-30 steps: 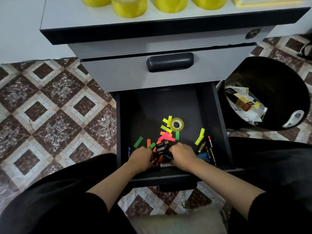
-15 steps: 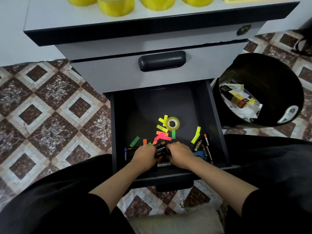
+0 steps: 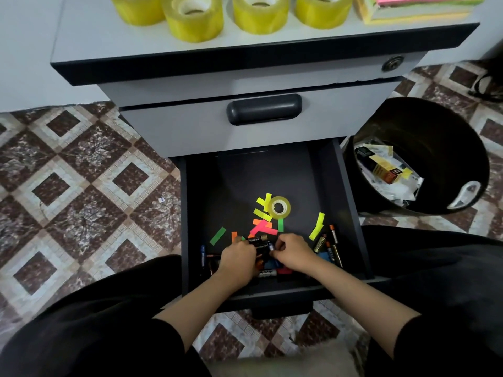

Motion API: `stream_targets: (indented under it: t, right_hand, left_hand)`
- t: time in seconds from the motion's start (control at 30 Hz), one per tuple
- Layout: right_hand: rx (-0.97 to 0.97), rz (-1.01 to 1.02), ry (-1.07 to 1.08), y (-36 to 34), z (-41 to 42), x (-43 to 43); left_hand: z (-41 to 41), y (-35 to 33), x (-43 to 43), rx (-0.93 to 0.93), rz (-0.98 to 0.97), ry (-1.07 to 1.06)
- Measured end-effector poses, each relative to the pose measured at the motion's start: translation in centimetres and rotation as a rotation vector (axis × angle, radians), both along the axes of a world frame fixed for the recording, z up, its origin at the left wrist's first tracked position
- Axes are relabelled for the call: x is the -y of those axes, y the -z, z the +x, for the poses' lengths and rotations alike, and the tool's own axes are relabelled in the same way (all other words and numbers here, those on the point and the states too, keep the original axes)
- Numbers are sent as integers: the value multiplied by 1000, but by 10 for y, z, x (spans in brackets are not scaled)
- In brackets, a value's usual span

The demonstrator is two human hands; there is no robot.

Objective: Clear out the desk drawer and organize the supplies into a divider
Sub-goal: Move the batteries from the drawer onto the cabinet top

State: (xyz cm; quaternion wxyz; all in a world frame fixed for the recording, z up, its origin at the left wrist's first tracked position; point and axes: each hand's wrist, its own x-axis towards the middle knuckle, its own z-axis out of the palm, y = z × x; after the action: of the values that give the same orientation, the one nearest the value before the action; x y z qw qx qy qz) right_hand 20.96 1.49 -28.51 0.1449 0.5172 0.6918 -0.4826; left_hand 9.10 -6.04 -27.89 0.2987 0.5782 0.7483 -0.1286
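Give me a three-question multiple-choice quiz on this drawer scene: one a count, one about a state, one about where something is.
1. How many large yellow tape rolls stand on the cabinet top?
A) two B) six C) four

2. The middle drawer, the one with the dark handle, is
A) shut B) pulled halfway out C) taken out

3. Where is the small tape roll?
A) on the cabinet top B) in the open bottom drawer C) in the middle drawer

Answers:
1 C: four rolls show along the top of the picture.
2 A: its front sits closed against the cabinet, above the open one.
3 B: it lies on the drawer floor among coloured paper strips.
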Motion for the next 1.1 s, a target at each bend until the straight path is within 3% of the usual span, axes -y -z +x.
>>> stream_targets:
  t: [0.37, 0.63, 0.87, 1.1]
  right_hand:
    - [-33, -104, 174, -8, -1, -6]
    - [-165, -311, 428, -38, 2, -10]
    - [-372, -311, 450, -102, 2, -24]
    - [-516, -222, 387, -170, 0, -37]
  left_hand:
    - [-3, -8, -2, 39, -26, 8]
    - [-12, -30, 0, 198, -18, -177]
    - [-35, -93, -12, 523, 287, -547]
    - [-45, -164, -26, 770, 469, -655]
